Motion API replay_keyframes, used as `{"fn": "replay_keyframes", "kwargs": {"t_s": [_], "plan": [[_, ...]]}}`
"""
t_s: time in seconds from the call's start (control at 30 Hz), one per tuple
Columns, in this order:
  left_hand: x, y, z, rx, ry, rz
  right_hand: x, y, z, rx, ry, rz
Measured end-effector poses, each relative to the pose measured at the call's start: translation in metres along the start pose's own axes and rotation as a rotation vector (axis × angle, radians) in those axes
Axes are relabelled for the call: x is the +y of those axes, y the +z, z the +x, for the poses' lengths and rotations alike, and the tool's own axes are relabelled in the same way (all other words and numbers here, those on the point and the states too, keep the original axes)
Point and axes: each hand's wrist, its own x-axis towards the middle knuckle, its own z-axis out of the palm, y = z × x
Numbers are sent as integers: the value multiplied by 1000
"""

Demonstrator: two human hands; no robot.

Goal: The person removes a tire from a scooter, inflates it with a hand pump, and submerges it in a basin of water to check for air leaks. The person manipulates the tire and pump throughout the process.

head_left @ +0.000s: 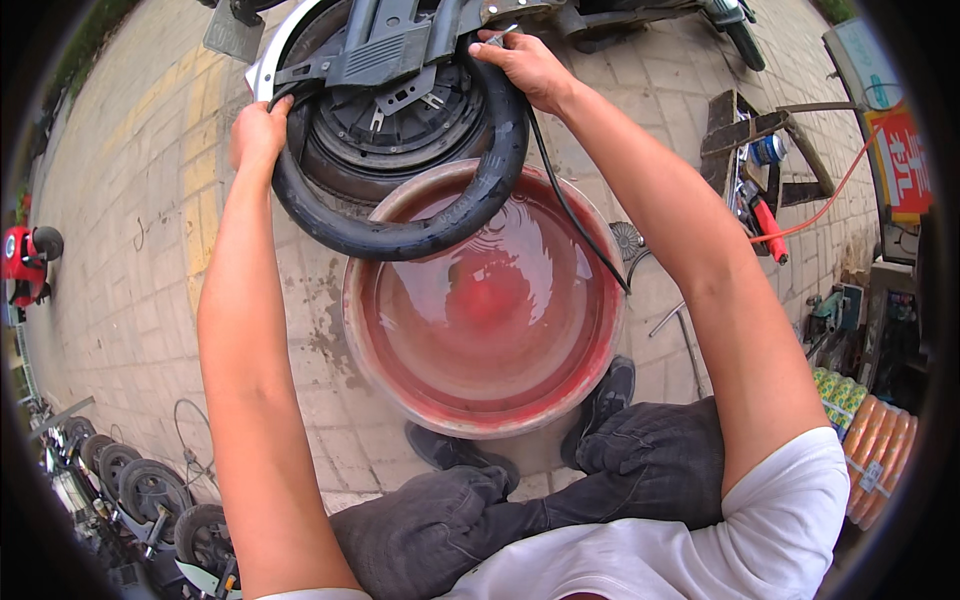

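A black, wet-looking inner tube (395, 241) is stretched between my two hands, still looped about the wheel (345, 168) of a two-wheeled vehicle. My left hand (259, 134) grips its left side, fingers closed round the rubber. At the upper right, my right hand (527, 72) is closed on the tube, thumb on top, next to a small metal piece (503, 36) I cannot make out fully. The tube's lower curve hangs over the far part of a round red basin (357, 350) of water. A black hose (556, 185) runs from near my right hand past the basin's right rim.
My shoes (603, 402) stand at the basin's near edge. On the right lie an open toolbox (728, 140), a red-handled tool (768, 226) and an orange hose (826, 205). Orange coiled rolls (881, 455) sit lower right. Several small wheels (153, 488) are grouped lower left; a red scooter (24, 265) stands far left.
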Motion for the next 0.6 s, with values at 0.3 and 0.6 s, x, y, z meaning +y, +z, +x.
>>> {"fn": "replay_keyframes", "kwargs": {"t_s": [0.3, 0.6], "plan": [[5, 0, -24, 80, 67, -37, 9, -13, -21, -16, 44, -68], [-42, -7, -96, -281, -42, -802, 20, 17, -11, -16, -42, -201]]}}
